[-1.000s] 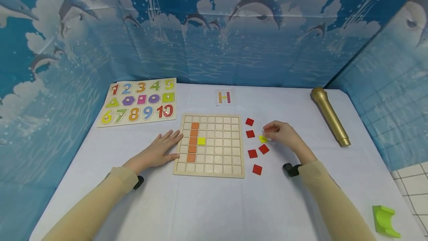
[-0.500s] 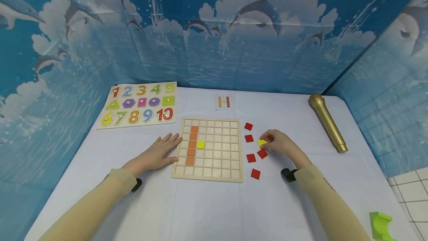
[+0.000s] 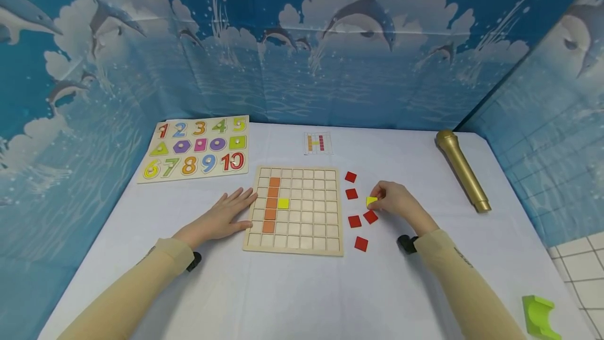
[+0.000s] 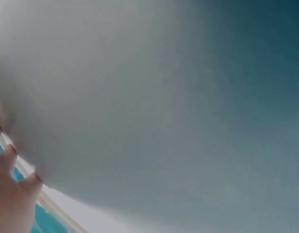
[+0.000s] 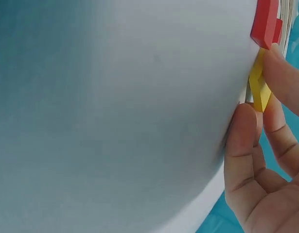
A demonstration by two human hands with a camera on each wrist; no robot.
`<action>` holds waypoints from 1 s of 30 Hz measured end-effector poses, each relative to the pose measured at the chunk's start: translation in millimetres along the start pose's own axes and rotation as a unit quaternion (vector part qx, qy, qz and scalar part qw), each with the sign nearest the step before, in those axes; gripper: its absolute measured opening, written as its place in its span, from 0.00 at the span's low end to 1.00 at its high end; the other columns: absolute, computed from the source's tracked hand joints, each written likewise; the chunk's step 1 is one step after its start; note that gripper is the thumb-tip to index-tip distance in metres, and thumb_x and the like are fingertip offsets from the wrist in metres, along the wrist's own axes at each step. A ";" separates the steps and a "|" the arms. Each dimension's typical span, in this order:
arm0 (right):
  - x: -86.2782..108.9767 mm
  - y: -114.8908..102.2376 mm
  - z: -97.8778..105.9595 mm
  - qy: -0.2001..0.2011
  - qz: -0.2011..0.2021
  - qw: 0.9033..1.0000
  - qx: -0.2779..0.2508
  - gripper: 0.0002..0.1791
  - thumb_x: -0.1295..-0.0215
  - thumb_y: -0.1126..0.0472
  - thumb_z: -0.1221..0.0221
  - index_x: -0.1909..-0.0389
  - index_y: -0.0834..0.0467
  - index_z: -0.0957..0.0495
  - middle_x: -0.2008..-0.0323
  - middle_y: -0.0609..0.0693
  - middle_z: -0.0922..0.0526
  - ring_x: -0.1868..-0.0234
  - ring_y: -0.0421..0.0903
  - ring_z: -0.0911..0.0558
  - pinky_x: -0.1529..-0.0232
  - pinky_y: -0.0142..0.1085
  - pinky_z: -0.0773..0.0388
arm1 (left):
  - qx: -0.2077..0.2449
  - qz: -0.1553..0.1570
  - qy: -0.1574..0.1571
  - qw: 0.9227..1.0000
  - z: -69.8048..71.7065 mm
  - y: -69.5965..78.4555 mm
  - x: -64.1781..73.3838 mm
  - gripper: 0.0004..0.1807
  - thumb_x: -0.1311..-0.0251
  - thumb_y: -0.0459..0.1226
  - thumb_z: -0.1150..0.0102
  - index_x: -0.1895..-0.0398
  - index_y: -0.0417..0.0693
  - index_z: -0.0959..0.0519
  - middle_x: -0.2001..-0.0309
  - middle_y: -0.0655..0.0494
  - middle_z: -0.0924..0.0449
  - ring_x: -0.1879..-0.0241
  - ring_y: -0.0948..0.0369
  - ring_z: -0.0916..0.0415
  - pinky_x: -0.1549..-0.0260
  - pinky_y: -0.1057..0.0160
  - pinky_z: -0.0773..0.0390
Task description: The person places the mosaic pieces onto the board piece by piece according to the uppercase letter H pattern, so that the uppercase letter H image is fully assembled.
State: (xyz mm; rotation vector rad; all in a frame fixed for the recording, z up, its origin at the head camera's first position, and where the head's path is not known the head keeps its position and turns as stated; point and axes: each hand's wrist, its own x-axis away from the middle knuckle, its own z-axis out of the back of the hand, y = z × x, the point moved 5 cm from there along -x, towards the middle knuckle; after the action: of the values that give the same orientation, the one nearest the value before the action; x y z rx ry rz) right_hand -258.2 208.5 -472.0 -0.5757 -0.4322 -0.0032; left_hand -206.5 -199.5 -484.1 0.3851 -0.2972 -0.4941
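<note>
My right hand (image 3: 397, 202) pinches a yellow square tile (image 3: 371, 201) between thumb and fingers, right of the board. The right wrist view shows this yellow tile (image 5: 259, 85) tilted in the fingertips, beside a red tile (image 5: 265, 24). Several red tiles (image 3: 351, 193) lie loose between the board and that hand. On the wooden grid board (image 3: 306, 243), a column of orange tiles (image 3: 271, 203) fills cells at the left, with one yellow tile (image 3: 283, 203) against its right side. My left hand (image 3: 222, 218) rests with spread fingers at the board's left edge.
A number and shape puzzle board (image 3: 193, 146) lies at the back left. Behind the grid board is a small pattern card (image 3: 318, 143). A gold microphone (image 3: 462, 171) lies at the back right, and a green curved piece (image 3: 539, 316) at the front right.
My right hand has come down onto the loose yellow tile, taken hold of it and shifted it slightly right, its edge now tilting. The left hand stays at the board's edge.
</note>
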 end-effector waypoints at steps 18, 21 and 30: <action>1.7 -9.3 1.9 -0.016 0.028 0.995 -0.092 0.14 0.35 0.57 0.38 0.54 0.61 0.23 0.63 0.53 0.20 0.62 0.47 0.23 0.59 0.33 0.23 | 0.002 0.012 -0.010 1.000 0.0 -0.8 -2.0 0.42 0.33 0.51 0.42 0.21 0.51 0.48 0.21 0.48 0.53 0.21 0.44 0.61 0.26 0.36 0.61; 1.1 -25.4 -6.0 -0.019 0.036 0.993 -0.113 0.14 0.35 0.57 0.38 0.54 0.61 0.22 0.63 0.54 0.19 0.63 0.47 0.22 0.58 0.33 0.22 | 0.003 0.014 -0.011 1.000 -0.1 -0.7 -2.3 0.42 0.33 0.51 0.42 0.21 0.51 0.48 0.21 0.48 0.53 0.21 0.44 0.61 0.26 0.36 0.61; -8.1 -72.8 -33.4 -0.031 0.068 0.987 -0.140 0.11 0.36 0.59 0.35 0.56 0.60 0.17 0.67 0.52 0.18 0.67 0.44 0.17 0.60 0.32 0.22 | 0.005 0.015 -0.011 1.000 -0.5 0.0 -2.0 0.42 0.33 0.51 0.43 0.21 0.51 0.48 0.21 0.48 0.53 0.21 0.44 0.61 0.26 0.37 0.61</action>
State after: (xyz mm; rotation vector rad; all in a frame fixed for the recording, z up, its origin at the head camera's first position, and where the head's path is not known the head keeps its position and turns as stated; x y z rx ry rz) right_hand -261.3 128.7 -462.0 -0.8834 -0.4559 0.0864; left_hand -208.0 -198.4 -484.9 0.3840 -0.3272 -0.4674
